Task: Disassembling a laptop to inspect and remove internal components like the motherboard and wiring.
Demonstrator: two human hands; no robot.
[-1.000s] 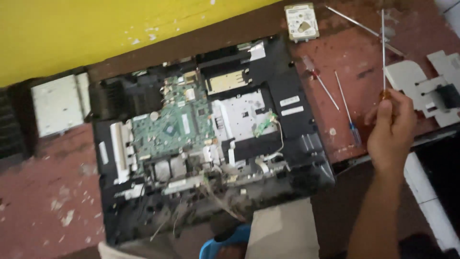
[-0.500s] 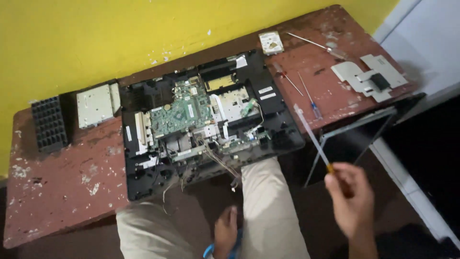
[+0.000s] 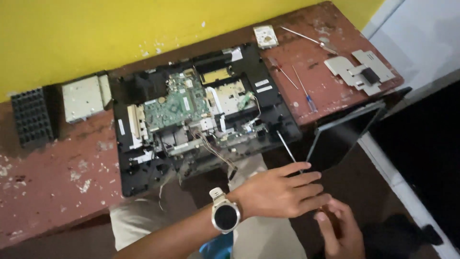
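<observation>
A long thin screwdriver [image 3: 289, 147] points up toward the front right corner of an opened black laptop base [image 3: 130, 169]. A green circuit board [image 3: 178, 103] lies bare inside that base. My right hand [image 3: 341, 232], low at the right, is closed around the screwdriver's handle end. My left hand [image 3: 283, 193], with a round watch [image 3: 225, 217] on the wrist, reaches across my lap. Its fingers lie flat and stretched out over the lower shaft, just above the right hand. The handle itself is mostly hidden by both hands.
The worn red table [image 3: 57, 182] stands against a yellow wall. On it lie a silver drive [image 3: 81, 98], a black grille part [image 3: 31, 117], a small hard drive [image 3: 265, 36], two thin screwdrivers [image 3: 305, 92], a metal tool [image 3: 306, 37] and grey plastic covers [image 3: 360, 72]. The laptop screen [image 3: 338, 139] hangs off the front right edge.
My right hand carried the screwdriver from the table's right side down toward my lap. My left hand came up from between my knees and now lies across the shaft. The view pulled back.
</observation>
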